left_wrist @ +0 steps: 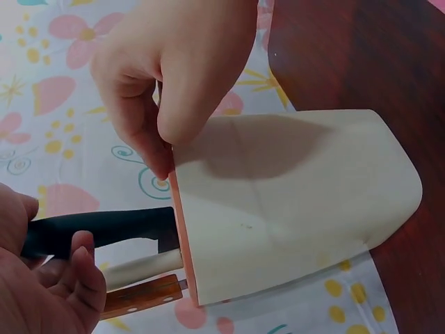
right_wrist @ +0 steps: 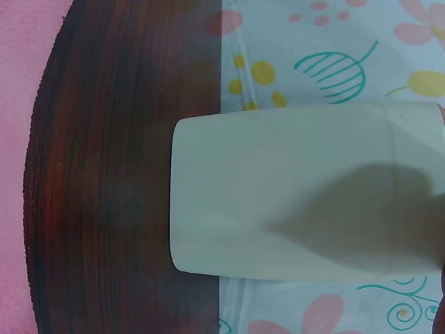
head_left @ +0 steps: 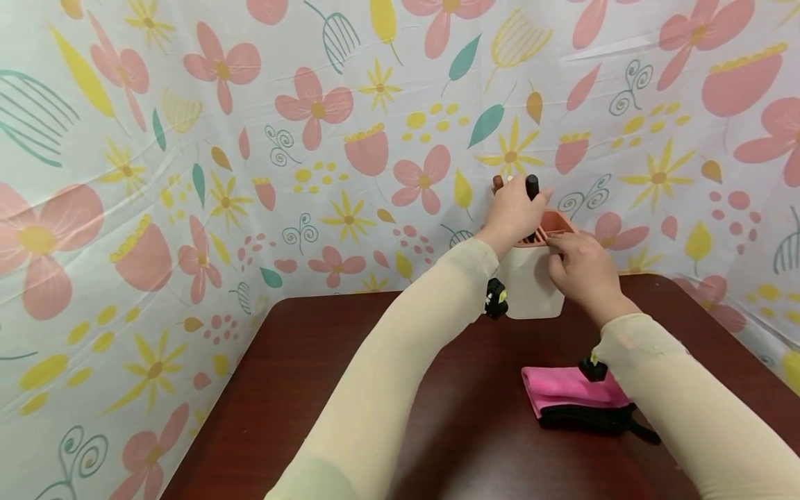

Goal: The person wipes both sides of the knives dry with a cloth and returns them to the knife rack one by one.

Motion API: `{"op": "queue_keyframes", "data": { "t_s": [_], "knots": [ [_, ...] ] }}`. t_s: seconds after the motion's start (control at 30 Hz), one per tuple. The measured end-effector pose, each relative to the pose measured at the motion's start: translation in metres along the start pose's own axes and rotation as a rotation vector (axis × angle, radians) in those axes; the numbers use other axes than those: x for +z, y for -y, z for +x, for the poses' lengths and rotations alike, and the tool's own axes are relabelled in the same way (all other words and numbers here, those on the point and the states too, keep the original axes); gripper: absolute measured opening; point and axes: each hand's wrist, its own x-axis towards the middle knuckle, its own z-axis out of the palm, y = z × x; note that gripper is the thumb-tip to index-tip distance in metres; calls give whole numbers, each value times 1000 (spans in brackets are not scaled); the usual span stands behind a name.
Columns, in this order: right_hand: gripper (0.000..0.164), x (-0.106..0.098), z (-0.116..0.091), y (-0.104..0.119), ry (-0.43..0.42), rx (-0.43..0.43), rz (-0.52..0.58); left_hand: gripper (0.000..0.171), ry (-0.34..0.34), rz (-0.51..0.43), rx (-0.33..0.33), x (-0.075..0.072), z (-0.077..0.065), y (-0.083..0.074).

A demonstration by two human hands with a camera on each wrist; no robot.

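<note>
A cream knife holder (head_left: 531, 288) with an orange slotted top stands upright at the back of the table. My left hand (head_left: 514, 214) is above its left part and grips the black-handled knife (left_wrist: 104, 229), whose blade is mostly hidden in the slot. Beside that handle, a cream handle (left_wrist: 142, 270) and a brown wooden handle (left_wrist: 142, 296) stick out of the holder. With thumb and fingers, my right hand (head_left: 584, 267) pinches the holder's rim on the right side. The right wrist view shows mainly the holder's plain front wall (right_wrist: 292, 188).
A folded pink cloth (head_left: 571, 385) with a black strip (head_left: 584, 417) lies on the dark brown table (head_left: 325, 389), under the right forearm. Close behind the holder hangs a flower-printed sheet (head_left: 375, 229).
</note>
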Motion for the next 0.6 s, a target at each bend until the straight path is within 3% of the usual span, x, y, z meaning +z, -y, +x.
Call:
{"op": "queue_keyframes", "data": {
  "t_s": [0.17, 0.33, 0.6],
  "knots": [
    [30, 0, -1, 0, 1, 7, -3, 57, 10, -80, -19, 1, 0, 4],
    [31, -1, 0, 0, -3, -4, 9, 54, 35, -156, -45, 2, 3, 4],
    [32, -4, -1, 1, 31, 13, 1, 51, 56, -152, -65, 4, 3, 2]
  ]
}}
